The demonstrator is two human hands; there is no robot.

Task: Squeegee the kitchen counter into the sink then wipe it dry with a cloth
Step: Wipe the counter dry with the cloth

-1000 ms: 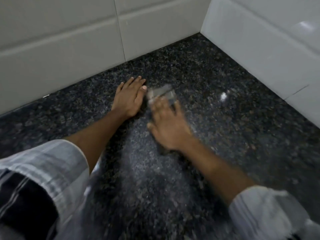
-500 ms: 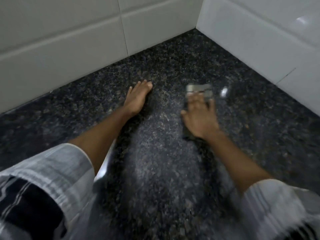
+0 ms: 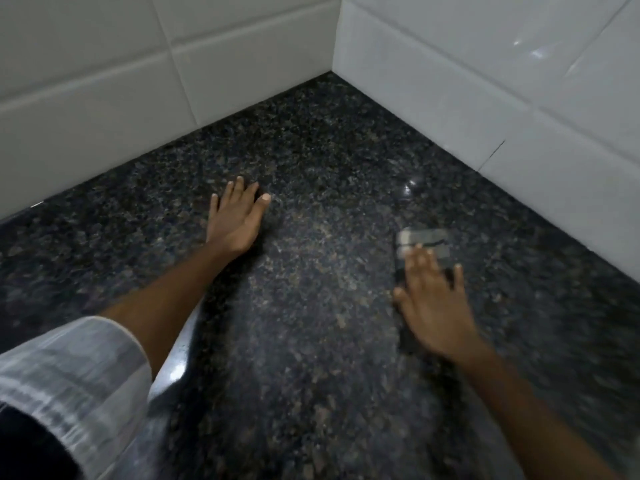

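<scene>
Wiping stage, seemingly: right hand (image 3: 434, 303) presses flat, fingers spread, on cloth (image 3: 424, 242) near the right wall, left hand (image 3: 237, 216) braces open on counter (image 3: 311, 341); squeegee, sink unseen.

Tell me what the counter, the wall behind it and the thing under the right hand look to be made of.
Counter: polished granite or similar stone, dark and speckled, with glints.
Wall: glossy white ceramic tiles, with grout lines and reflections.
Cloth under the right hand: probably grey folded fabric; too blurred to be sure.
</scene>
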